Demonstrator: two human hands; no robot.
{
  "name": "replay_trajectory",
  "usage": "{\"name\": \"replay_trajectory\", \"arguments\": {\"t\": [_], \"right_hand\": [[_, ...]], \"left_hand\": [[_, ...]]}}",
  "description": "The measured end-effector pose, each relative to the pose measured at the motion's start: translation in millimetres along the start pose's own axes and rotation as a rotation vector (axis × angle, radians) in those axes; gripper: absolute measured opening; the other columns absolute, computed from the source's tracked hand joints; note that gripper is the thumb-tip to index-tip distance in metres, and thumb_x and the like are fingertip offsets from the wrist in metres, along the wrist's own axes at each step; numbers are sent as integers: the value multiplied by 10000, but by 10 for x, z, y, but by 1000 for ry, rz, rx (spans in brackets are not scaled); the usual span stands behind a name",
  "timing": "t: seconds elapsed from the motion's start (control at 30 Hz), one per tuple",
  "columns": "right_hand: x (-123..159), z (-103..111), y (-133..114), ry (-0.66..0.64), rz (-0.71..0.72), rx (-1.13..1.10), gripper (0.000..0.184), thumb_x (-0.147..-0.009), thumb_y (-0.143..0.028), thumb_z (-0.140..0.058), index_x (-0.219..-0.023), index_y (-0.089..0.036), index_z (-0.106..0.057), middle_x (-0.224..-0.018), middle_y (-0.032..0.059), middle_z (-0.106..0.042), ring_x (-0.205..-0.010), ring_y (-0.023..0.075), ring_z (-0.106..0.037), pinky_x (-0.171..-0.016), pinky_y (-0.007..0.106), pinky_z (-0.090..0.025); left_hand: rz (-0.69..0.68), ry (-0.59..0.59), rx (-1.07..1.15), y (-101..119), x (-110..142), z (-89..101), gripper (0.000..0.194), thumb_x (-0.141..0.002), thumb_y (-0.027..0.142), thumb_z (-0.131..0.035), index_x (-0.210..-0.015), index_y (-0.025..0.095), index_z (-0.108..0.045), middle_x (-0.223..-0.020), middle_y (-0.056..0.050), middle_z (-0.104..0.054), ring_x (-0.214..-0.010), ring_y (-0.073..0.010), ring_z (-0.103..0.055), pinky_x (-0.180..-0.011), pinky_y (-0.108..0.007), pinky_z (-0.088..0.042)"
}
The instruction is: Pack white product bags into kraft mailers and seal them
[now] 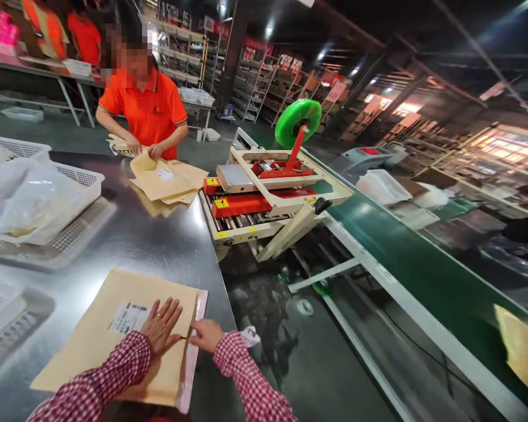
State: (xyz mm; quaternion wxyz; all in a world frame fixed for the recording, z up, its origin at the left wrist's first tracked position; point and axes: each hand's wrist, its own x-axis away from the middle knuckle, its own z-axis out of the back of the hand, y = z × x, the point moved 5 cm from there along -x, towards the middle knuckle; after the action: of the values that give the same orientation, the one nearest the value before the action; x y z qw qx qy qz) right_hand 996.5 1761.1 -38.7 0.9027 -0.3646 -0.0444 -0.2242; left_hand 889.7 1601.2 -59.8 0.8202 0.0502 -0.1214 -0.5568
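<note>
Steel table (pixel 158 246): bag-filled basket (pixel 81 176), envelope (pixel 97 334)

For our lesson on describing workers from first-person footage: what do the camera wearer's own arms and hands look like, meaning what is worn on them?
Both arms wear long sleeves in a small red-and-white check, reaching to the wrists. The left hand and the right hand are bare, with no gloves. A ring seems to sit on a finger of the left hand, though it is too small to be sure. No watch or bracelet shows.

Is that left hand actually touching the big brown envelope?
Touching. The head view shows the left hand pressed flat, fingers spread, on the envelope beside its label.
</note>
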Motion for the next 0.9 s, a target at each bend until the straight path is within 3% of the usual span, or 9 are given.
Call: {"name": "replay_trajectory", "arguments": {"t": [0.07,0.13,0.2,0.27,0.4,0.57,0.73,0.8,0.9], "right_hand": [[-194,139,172,54,-32,-17,166,-894,-237,-578,-948,-168,-719,-899,57,-704,-880,203,-659,-841,344,-507],[-407,233,286,131,-74,-43,266,-906,-191,-498,-1060,-175,-715,-1027,95,-701,-999,220,-642,-915,329,-465],[-599,235,323,172,-104,-80,300,-875,-181,-523,-1119,-167,-697,-1088,117,-683,-1022,226,-628,-916,320,-452],[-731,184,308,190,-123,-124,258,-827,-172,-568,-1033,-172,-723,-1051,114,-680,-965,231,-627,-864,323,-455],[-783,106,282,236,-103,-269,145,-799,-237,-577,-769,-200,-715,-910,63,-680,-879,216,-609,-812,314,-440],[-674,56,393,350,-140,-541,295,-782,-439,-513,-790,-190,-671,-783,58,-672,-808,218,-608,-804,331,-458],[-335,198,737,571,-385,-805,503,-742,-679,-402,-798,-201,-547,-665,37,-600,-645,205,-573,-629,347,-483],[-2,360,981,620,-439,-926,475,-709,-714,-429,-720,-240,-460,-595,-5,-523,-592,191,-553,-597,359,-505],[787,661,1377,657,-441,-1019,495,-628,-727,-552,-607,-277,-347,-509,-63,-331,-421,142,-406,-474,367,-487]], "left_hand": [[9,-27,6,-19,12,-89,721,-897,586,-423,-1503,209,-324,-1576,-117,-260,-1463,-351,-222,-1162,-602,-133],[45,-43,3,-35,16,-130,719,-892,603,-422,-1498,224,-338,-1577,-109,-269,-1467,-344,-213,-1169,-602,-103],[74,-90,0,-35,5,-142,726,-880,618,-435,-1490,233,-354,-1574,-108,-281,-1467,-344,-212,-1169,-606,-85],[83,-141,-6,-19,-8,-130,730,-881,621,-432,-1495,238,-340,-1577,-107,-276,-1469,-341,-208,-1167,-606,-84],[104,-136,-51,5,-13,-81,729,-883,619,-440,-1500,250,-322,-1584,-95,-267,-1475,-322,-195,-1178,-576,-80],[160,-167,-24,1,-63,-115,751,-870,619,-467,-1503,242,-320,-1587,-93,-253,-1480,-327,-176,-1178,-587,-64],[254,-174,10,38,-157,-80,758,-883,609,-430,-1511,203,-306,-1591,-120,-230,-1478,-351,-171,-1163,-623,-93],[267,-170,5,95,-164,-41,765,-898,604,-391,-1515,162,-294,-1593,-140,-218,-1475,-368,-165,-1149,-650,-93],[286,-147,-17,168,-155,55,751,-909,572,-381,-1494,102,-342,-1572,-190,-263,-1447,-411,-222,-1105,-683,-161]]}}
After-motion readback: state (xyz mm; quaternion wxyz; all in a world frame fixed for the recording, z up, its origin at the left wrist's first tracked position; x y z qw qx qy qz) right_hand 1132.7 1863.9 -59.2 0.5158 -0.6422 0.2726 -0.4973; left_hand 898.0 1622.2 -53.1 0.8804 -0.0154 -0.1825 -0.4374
